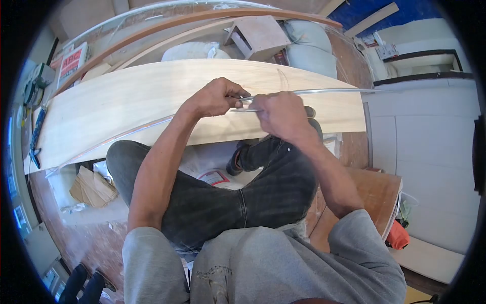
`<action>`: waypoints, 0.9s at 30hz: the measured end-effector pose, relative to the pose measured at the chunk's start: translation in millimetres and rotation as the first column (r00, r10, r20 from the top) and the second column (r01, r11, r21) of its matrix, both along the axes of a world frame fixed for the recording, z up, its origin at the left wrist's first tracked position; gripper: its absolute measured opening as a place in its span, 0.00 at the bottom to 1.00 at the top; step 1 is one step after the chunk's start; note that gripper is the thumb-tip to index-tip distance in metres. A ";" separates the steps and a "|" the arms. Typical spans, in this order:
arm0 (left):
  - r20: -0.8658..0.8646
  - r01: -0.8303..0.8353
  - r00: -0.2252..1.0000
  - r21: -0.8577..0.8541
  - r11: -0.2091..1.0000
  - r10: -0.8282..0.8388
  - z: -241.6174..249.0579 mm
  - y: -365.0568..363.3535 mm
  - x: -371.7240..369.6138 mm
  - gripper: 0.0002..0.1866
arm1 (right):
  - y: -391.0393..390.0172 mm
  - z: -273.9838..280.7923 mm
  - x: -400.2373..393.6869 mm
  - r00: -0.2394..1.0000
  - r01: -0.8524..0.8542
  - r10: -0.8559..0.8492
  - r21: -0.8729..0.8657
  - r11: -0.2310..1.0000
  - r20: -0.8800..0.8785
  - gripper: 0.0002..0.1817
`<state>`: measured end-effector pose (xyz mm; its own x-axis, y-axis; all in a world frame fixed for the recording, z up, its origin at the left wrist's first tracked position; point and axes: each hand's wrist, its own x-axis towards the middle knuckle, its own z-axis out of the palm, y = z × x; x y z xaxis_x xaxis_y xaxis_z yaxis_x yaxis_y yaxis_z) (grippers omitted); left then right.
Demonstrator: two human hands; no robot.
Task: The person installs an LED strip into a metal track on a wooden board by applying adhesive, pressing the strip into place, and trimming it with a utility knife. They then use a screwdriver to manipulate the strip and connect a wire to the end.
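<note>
A long, thin shiny strip (334,91) curves across the pale wooden board (126,96) in front of me. My left hand (220,97) is closed, pinching the strip between thumb and fingers near the middle of the board. Just to its right, my right hand (283,114) is closed in a fist by the same strip. A slim silver-coloured tool (245,110) sticks out of that fist toward my left fingers; its kind is not clear. The strip's left part runs behind my left forearm, down to the board's near left edge.
A blue-handled tool (36,131) lies on the board's left end. Beyond the board are a small box-like stand (255,38), stuffed sacks (311,48) and a long brown strip (202,16). Crumpled brown paper (92,186) lies below left. Another person's legs (81,283) show at lower left.
</note>
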<state>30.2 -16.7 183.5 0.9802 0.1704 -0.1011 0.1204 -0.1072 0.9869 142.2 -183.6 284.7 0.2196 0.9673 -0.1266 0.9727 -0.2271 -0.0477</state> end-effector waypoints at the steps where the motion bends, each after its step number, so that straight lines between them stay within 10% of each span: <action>1: -0.080 0.019 0.997 0.005 1.000 -0.019 8.0 0.3 -3.7 0.19 | -3.0 0.4 4.0 1.000 0.007 -0.007 0.035 0.999 -0.016 0.10; 14: 0.020 0.040 0.999 -0.101 0.994 -0.038 -7.7 -4.5 2.6 0.16 | -9.0 -22.0 17.7 0.984 0.178 -0.179 0.053 0.983 0.016 0.10; 27: -0.056 -0.101 0.992 0.238 0.966 0.117 2.9 -26.2 6.3 0.09 | -16.3 -23.0 15.4 0.993 0.098 -0.106 0.140 0.985 0.047 0.08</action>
<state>36.5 -42.9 186.4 0.9465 0.3026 -0.1119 0.2107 -0.3171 0.9247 157.6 -199.9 261.6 0.3209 0.9469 0.0201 0.9468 -0.3202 -0.0328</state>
